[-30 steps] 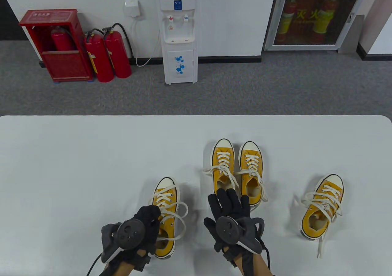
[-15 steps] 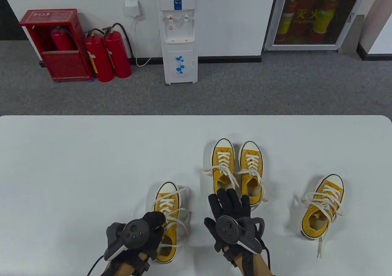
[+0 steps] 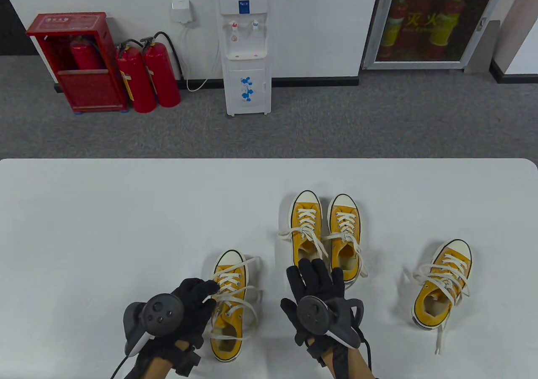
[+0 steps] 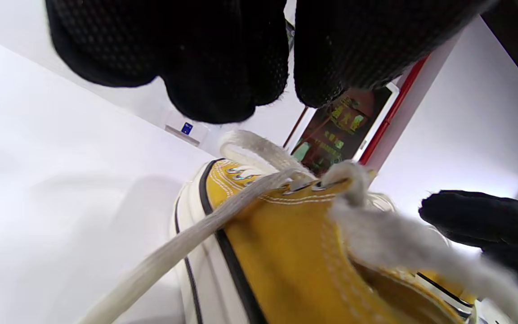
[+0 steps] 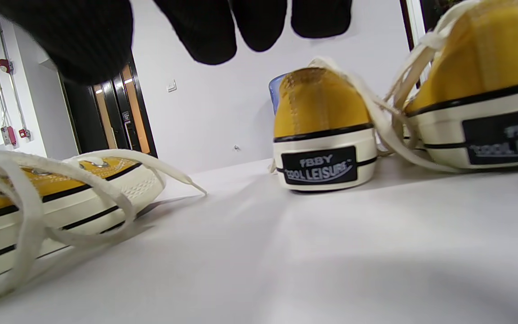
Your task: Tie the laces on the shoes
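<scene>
The black-gloved left hand (image 3: 185, 301) touches the loose white laces (image 3: 235, 288) of the near yellow canvas sneaker (image 3: 228, 307), fingers apart. The black-gloved right hand (image 3: 317, 288) hovers spread flat beside it on the white table (image 3: 126, 227), behind 2 paired yellow sneakers (image 3: 325, 232).

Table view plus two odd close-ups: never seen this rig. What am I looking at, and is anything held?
No robot: a person's hands in black sensor gloves, a round tracker strapped to each. The table view looks down at the white table; the close-ups come from wrist cameras. Four yellow sneakers lie there: one near the left hand, a pair ahead of the right hand, and a single one far right. The left fingertips touch the near sneaker at its loose white laces; a closed grip isn't visible. The right hand is spread flat and holds nothing.
</scene>
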### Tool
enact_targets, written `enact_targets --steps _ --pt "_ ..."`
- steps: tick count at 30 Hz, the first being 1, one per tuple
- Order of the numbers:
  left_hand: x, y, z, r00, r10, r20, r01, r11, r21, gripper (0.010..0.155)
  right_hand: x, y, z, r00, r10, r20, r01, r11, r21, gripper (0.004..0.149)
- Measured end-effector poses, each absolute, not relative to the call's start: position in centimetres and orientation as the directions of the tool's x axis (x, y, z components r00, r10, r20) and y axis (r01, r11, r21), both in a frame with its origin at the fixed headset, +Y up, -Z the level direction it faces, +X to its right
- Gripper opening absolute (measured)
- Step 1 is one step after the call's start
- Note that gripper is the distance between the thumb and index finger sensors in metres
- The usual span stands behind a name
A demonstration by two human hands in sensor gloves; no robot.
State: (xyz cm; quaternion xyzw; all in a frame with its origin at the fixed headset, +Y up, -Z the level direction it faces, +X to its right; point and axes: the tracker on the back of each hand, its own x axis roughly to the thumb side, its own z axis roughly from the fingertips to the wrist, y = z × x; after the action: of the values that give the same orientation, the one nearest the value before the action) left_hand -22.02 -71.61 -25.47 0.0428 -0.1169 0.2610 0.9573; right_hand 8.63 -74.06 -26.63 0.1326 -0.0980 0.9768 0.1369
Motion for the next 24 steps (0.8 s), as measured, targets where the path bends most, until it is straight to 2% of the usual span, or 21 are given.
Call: enact_targets --steps 4,8,13,17,24 --pt "-20.3 -70.3 -25.8 0.859 0.437 0.268 -0.443 0.895 -0.04 0.046 8.5 -74.1 -26.6 -0.927 0.237 0.291 -0.289 -0.945 -0.15 0.076" --pt "-17.8 -69.6 -26.3 0.908 0.298 0.296 -0.281 0.955 -0.097 0.046 8.4 -74.1 -26.6 -0.926 0.235 0.295 -0.289 -0.945 -0.152 0.076" --pt "-15.4 -69.9 -27.7 0.945 0.183 0.272 -0.133 0.972 -0.194 0.045 8.4 -74.1 -26.6 -0.926 0.238 0.293 -0.291 -0.944 -0.152 0.076" --pt "-14.4 -70.6 -28.6 0.958 0.096 0.27 -0.036 0.975 -0.219 0.045 8.5 -74.1 -26.6 -0.925 0.243 0.291 -0.295 -0.943 -0.151 0.076" --pt "-13.9 -71.7 -29.2 0.968 0.065 0.244 -0.007 0.973 -0.231 0.047 8.5 -74.1 -26.6 -0.924 0.242 0.296 -0.295 -0.944 -0.148 0.076"
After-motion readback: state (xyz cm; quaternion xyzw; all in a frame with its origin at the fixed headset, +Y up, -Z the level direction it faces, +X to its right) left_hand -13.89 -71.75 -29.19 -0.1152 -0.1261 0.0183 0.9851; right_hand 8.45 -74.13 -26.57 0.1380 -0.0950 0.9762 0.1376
